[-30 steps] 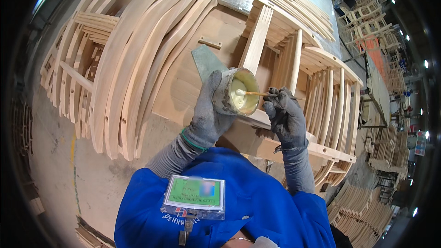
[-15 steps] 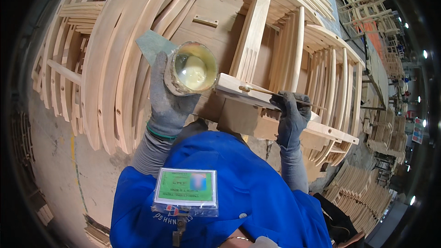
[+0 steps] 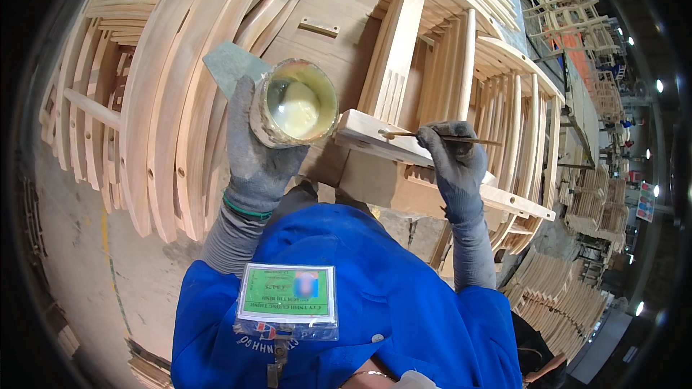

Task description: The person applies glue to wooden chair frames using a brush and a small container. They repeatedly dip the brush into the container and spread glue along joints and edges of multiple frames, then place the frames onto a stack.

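Wrapped around a round cup of pale glue (image 3: 295, 104), my gloved left hand (image 3: 258, 151) has its fingers closed on the cup wall, mouth tipped up toward the camera so I look straight down into the creamy liquid. My right hand (image 3: 454, 162), also in a grey glove, pinches a thin wooden stick (image 3: 440, 136) between thumb and fingers. The stick's long axis runs nearly level across the view, left to right, its left end resting over the pale wooden rail (image 3: 404, 155), its right end sticking out past the glove.

Nearest to me, clipped on the blue jacket (image 3: 375, 310), hangs a rectangular badge (image 3: 288, 299) in a clear sleeve: green card, with a small blurred patch near its top. I cannot make out its print. My forearms are cut off by the jacket, and the cup hides my left palm.

Just behind the cup, a grey-green flat sheet (image 3: 231, 65) pokes out, mostly covered by my left hand. Beyond lie curved wooden chair parts (image 3: 166, 101) stacked on the left and a slatted chair frame (image 3: 497, 101) on the right. Far right, near the rim, a small red-and-white sign (image 3: 645, 202) stands among stacked frames, too small to read.
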Motion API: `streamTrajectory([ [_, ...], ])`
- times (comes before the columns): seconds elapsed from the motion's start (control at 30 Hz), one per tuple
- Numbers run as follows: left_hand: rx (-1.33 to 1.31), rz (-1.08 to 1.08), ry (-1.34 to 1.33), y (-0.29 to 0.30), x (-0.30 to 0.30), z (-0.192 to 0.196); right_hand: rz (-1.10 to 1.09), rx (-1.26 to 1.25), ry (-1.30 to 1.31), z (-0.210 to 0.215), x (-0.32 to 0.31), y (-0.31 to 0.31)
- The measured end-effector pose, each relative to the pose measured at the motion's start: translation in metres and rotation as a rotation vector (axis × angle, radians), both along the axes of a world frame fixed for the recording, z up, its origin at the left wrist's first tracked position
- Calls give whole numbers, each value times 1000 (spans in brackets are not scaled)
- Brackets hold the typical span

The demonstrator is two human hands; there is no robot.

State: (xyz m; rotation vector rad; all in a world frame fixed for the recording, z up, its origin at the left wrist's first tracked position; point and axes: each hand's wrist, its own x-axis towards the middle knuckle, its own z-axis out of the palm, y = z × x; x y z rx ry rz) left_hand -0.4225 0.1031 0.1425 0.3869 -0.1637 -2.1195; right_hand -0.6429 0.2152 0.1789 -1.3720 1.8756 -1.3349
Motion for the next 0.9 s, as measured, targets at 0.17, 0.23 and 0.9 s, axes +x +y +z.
streamTrajectory([
  [0.17, 27, -14, 114, -1, 5, -6, 125, 62, 292, 13, 18, -11],
  [0.23, 39, -10, 122, -1, 4, -7, 114, 8, 224, 5, 15, -14],
  [0.9, -30, -31, 110, -8, -3, 1, 32, 0, -401, 20, -25, 28],
])
